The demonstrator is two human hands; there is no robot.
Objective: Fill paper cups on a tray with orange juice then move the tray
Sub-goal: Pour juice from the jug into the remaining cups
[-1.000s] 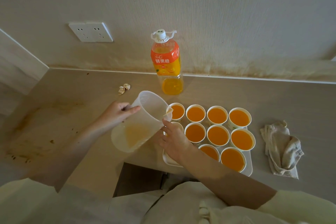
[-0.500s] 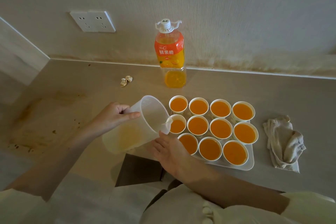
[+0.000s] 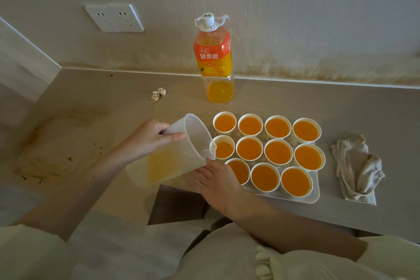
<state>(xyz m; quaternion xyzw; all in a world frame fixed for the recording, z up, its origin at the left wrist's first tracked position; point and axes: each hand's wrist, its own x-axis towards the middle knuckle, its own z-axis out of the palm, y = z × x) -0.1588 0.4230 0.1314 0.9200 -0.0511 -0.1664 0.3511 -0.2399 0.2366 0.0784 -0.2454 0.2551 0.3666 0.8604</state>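
A white tray (image 3: 314, 198) on the beige counter carries several paper cups (image 3: 277, 152) in three rows, all holding orange juice. My left hand (image 3: 150, 136) grips the handle of a clear plastic pitcher (image 3: 181, 157), which is tilted with its spout over the left cup of the middle row (image 3: 223, 149). A little pale juice sits low in the pitcher. My right hand (image 3: 216, 182) lies just under the spout with its fingers relaxed, beside the front-left cup (image 3: 238, 170), partly covering it.
A large orange juice bottle (image 3: 213, 57), capped and nearly drained, stands by the wall behind the tray. A crumpled grey cloth (image 3: 356, 168) lies right of the tray. Small crumpled scraps (image 3: 158, 94) and brown stains mark the counter on the left. A wall socket (image 3: 114, 18) is above.
My right hand has slid off the cups toward the tray's front left corner, uncovering the front-left cup. The pitcher has dropped slightly and stays tilted over the left cups.
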